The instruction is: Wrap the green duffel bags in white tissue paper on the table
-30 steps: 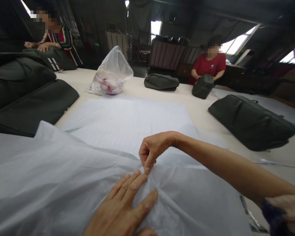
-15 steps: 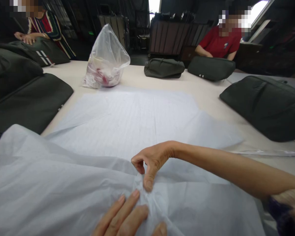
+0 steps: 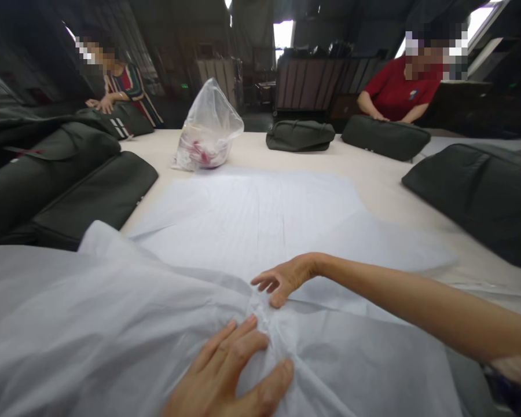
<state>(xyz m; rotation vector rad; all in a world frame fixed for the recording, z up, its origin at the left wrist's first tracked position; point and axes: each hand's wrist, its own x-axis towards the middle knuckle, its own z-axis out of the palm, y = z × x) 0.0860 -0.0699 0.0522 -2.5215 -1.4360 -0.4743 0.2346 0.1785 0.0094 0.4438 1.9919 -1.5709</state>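
White tissue-like sheets lie spread on the table, bunched into a gathered ridge near the front. My left hand rests on the near side of this ridge, its fingers spread over the creased sheet. Just beyond it, my right hand reaches in from the right. Its fingers are curved and apart from the thumb, at the far end of the gathered folds. Neither hand is closed on the sheet. A dark surface shows under the sheet at the lower right.
Dark bags stand at the left, with another at the right. A clear plastic bag and a small dark bag sit farther back. Two people handle dark bags across the pale table.
My right hand has loosened its curled fingers from the folds. My left hand has moved forward and shows more fully. The view has shifted, bringing more of the left side into sight.
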